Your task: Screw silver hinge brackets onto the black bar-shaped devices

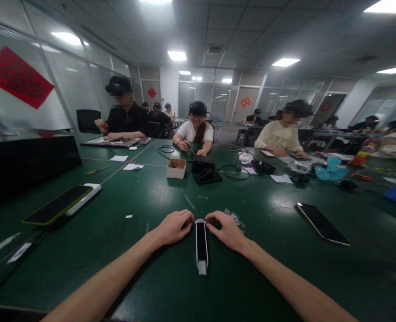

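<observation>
In front of me on the green table lies a slim white-framed device (pixel 202 243) with a long black face and a pale grey end piece towards me. My left hand (pixel 175 227) is at the left of its far end, fingers curled and thumb near the fingertips. Opposite, my right hand (pixel 227 230) has its fingers bent in a pinch at the right of that end. Both sets of fingertips are at or very near the device's far corners; what sits between them is too small to make out. A pile of small metallic pieces (pixel 233 216) lies just behind my right hand.
A phone (pixel 322 223) lies to the right; a green-edged phone (pixel 59 205) rests against a white bar (pixel 85 199) at left. Further off are a small box (pixel 176 169), a black device (pixel 203 164) with cables and a blue fan (pixel 332 170). People work across the table.
</observation>
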Demonstrator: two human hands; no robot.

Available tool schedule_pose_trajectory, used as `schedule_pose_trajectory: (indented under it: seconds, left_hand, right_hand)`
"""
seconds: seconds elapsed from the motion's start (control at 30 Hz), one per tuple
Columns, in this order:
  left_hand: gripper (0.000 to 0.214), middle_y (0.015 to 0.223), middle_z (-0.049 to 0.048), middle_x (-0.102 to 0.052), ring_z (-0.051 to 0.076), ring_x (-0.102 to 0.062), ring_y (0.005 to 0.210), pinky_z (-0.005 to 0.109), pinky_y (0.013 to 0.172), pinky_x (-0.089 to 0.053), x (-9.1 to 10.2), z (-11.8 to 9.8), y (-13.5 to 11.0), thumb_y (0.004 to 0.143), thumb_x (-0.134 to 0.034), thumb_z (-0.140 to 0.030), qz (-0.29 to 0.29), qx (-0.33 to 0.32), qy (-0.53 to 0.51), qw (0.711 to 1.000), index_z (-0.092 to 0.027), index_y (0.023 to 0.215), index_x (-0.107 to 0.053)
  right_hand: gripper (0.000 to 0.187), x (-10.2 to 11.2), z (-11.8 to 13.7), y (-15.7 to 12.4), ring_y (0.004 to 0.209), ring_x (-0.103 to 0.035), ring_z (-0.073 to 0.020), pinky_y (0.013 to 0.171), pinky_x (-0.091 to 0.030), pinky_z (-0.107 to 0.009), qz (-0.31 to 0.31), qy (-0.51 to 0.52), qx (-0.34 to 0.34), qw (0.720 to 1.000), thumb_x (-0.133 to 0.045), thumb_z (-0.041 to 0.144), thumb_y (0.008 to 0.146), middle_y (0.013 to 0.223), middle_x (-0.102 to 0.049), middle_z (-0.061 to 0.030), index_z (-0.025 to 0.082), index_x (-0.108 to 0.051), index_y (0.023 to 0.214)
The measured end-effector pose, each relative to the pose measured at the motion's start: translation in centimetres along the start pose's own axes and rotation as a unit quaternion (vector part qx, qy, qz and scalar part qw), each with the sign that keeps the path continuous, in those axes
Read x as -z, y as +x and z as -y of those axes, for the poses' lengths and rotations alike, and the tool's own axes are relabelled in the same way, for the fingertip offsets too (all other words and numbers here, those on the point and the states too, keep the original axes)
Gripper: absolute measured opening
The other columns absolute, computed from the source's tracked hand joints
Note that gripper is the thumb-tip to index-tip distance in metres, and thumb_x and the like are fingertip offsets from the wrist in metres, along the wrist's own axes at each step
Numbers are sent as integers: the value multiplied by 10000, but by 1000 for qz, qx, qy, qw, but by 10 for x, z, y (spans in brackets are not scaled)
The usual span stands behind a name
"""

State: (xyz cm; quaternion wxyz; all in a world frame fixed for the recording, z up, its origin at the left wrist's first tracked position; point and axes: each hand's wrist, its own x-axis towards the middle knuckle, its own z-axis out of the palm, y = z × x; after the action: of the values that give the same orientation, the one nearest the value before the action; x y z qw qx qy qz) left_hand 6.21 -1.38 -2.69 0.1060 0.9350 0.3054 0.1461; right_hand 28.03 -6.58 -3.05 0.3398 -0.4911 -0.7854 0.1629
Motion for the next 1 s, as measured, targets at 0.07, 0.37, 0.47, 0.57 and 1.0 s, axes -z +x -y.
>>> schedule_pose_trajectory:
  seconds: [0.07, 0.37, 0.47, 0.57, 1.0]
  left_hand:
    - [106, 878, 21, -586, 160, -557, 756, 261, 671, -412, -1, 0, 0, 868, -446, -184, -1, -1, 0, 1000, -187, 941, -522]
    - [108, 892, 22, -584, 160, -555, 763, 262, 677, -412, -2, 2, 0, 871, -447, -185, -4, -5, 1, 1000, -189, 955, -516]
    - [109, 887, 19, -584, 157, -554, 761, 261, 679, -412, -2, 2, -1, 869, -446, -180, -6, -3, 1, 1000, -189, 955, -513]
    - [113, 883, 21, -584, 157, -554, 761, 262, 680, -415, -1, 1, -1, 874, -441, -185, 1, 1, 1, 1000, -188, 956, -517]
    - [135, 906, 31, -589, 164, -562, 777, 267, 689, -425, 2, 1, 0, 871, -442, -191, 8, 1, -18, 1000, -186, 973, -530]
  right_hand:
    - [130, 0, -1, 0, 794, -599, -167, 709, -501, -302, 0, -1, 2, 1000, -582, 159, 820, 885, -652, -41, 172, -632, 939]
    - [140, 1, 0, 0, 802, -605, -168, 719, -511, -306, 11, -5, 2, 1000, -568, 167, 836, 909, -656, -49, 165, -635, 959]
    - [143, 0, -1, -1, 811, -608, -171, 727, -509, -310, 12, -13, 5, 1000, -559, 187, 853, 917, -659, -52, 168, -637, 972]
    - [172, 0, -1, -1, 839, -613, -178, 748, -506, -318, 22, -28, 7, 999, -529, 222, 886, 936, -662, -57, 176, -634, 1014]
    - [212, 96, -24, -8, 808, -594, -208, 747, -449, -335, -1, -258, -5, 966, -474, 251, 879, 870, -671, -82, 176, -670, 910]
